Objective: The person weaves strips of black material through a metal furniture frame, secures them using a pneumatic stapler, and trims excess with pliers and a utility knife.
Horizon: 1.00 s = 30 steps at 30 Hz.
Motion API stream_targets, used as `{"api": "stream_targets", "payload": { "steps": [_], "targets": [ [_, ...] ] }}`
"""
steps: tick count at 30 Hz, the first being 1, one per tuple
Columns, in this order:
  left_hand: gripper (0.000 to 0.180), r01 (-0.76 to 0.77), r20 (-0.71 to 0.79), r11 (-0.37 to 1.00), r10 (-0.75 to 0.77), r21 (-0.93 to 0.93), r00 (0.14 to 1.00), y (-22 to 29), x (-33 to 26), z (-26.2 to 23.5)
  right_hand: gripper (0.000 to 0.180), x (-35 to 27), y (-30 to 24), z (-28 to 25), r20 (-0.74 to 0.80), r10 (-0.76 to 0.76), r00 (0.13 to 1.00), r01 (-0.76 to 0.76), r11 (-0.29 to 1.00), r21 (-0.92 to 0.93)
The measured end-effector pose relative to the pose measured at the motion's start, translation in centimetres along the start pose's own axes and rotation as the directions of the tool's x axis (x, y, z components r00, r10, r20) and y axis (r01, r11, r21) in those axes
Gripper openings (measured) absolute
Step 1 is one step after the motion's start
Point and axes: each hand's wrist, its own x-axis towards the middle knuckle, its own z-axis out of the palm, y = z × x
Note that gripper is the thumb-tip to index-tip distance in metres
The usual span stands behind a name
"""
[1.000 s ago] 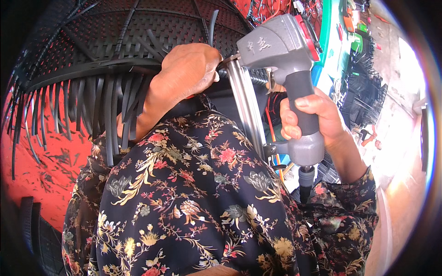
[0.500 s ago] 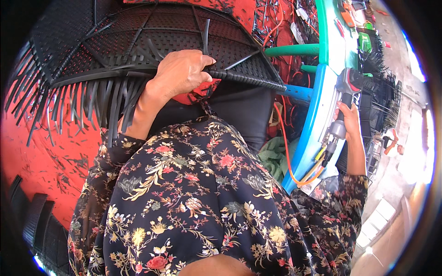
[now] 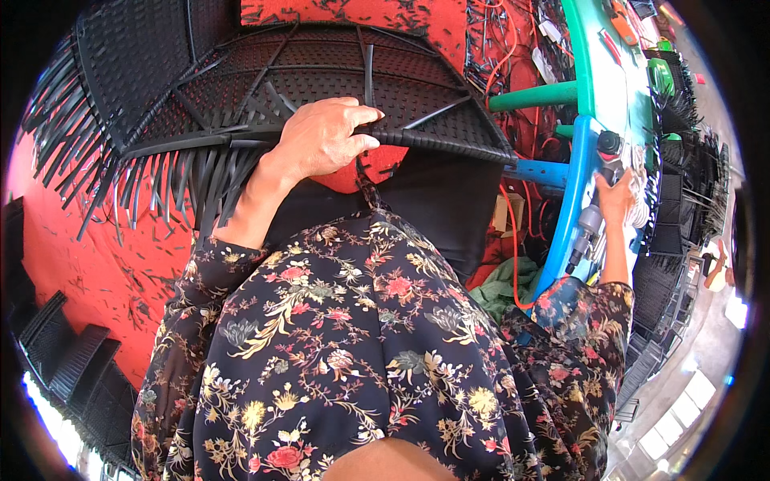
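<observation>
Across my lap leans a black woven wicker furniture frame with long loose flat strips hanging from its left and front edges. My left hand is closed over the frame's front rim, thumb and fingers pinching it beside an upright strip end. Off to the right, my right hand rests over a blue and white bench, thumb and fingers apart. Beside it on the bench lies a grey-and-black air-powered hand tool. Pale, tangled material shows by the fingertips.
An orange hose hangs beside the bench's blue edge. Green and blue bars join the bench near the frame. Black offcuts litter the red floor. Green cloth lies below, and dark woven pieces stand at lower left.
My right hand has let go of the air tool, which now lies lower against the bench; its fingers have spread. My left hand keeps its hold on the rim. The whole view has shifted slightly.
</observation>
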Motion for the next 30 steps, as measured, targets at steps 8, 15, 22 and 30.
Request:
{"api": "stream_targets", "payload": {
  "steps": [8,15,22,30],
  "targets": [
    [0.031,0.092,0.004,0.979,-0.093,-0.180,0.996,-0.5,1.2,0.8,0.042,-7.5,-15.9,-1.5,-0.087,-0.556,0.827,0.421,0.509,0.751],
    [0.029,0.106,-0.002,0.906,-0.118,-0.410,0.993,-1.4,2.6,0.5,0.037,-11.0,-22.5,0.2,-0.033,-0.568,0.822,0.316,0.408,0.857],
    [0.019,0.356,0.181,0.820,-0.307,-0.447,0.934,0.4,2.9,-0.7,0.033,-12.0,-20.9,-1.4,-0.105,-0.555,0.826,0.374,0.398,0.838],
    [0.021,0.345,0.144,0.859,-0.313,-0.379,0.939,1.7,2.5,-1.2,0.031,-12.9,-20.4,-3.5,-0.118,-0.531,0.839,0.389,0.434,0.813]
  ]
}}
